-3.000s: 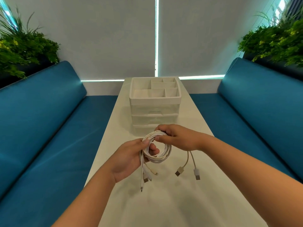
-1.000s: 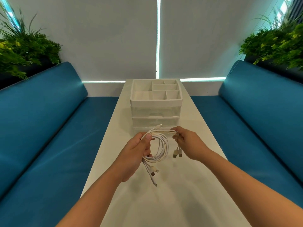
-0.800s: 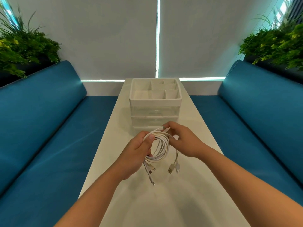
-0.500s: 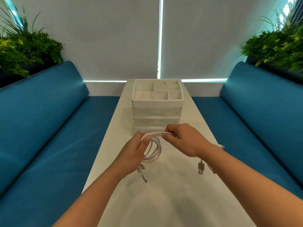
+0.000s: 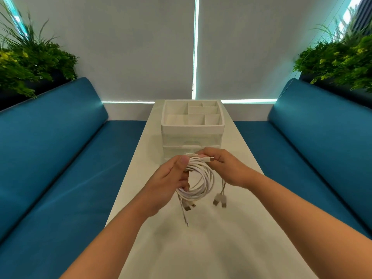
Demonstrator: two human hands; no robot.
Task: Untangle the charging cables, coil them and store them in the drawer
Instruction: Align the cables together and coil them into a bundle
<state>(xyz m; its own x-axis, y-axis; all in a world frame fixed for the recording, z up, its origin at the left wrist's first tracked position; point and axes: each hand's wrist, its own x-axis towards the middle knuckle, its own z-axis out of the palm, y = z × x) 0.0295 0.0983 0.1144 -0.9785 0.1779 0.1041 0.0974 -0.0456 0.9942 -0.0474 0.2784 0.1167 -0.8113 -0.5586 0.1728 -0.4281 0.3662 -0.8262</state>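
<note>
— Where are the charging cables (image 5: 198,179)?

— Held up in both hands above the white worktop (image 5: 221,238), just in front of the drawer unit (image 5: 192,137). They are wound into a round white coil that hangs roughly upright, its open ring facing the person.

— How does the left hand (image 5: 168,183) hold it?

— The thumb presses down on the upper left of the coil and the fingers curl through the ring from behind, so the loops are clamped there.

— And the right hand (image 5: 227,168)?

— Its fingers pinch one cable end at the top of the coil; that plug lies about level, its tip pointing right.

— Any loose ends?

— Several. Two plugs dangle straight down under the right hand, side by side. More hang below the left side of the coil, and one thin tail points down toward the worktop.

— And the drawers?

— Both look closed. The divided tray on top is open to view. Blue benches (image 5: 60,158) run along both sides.
</note>
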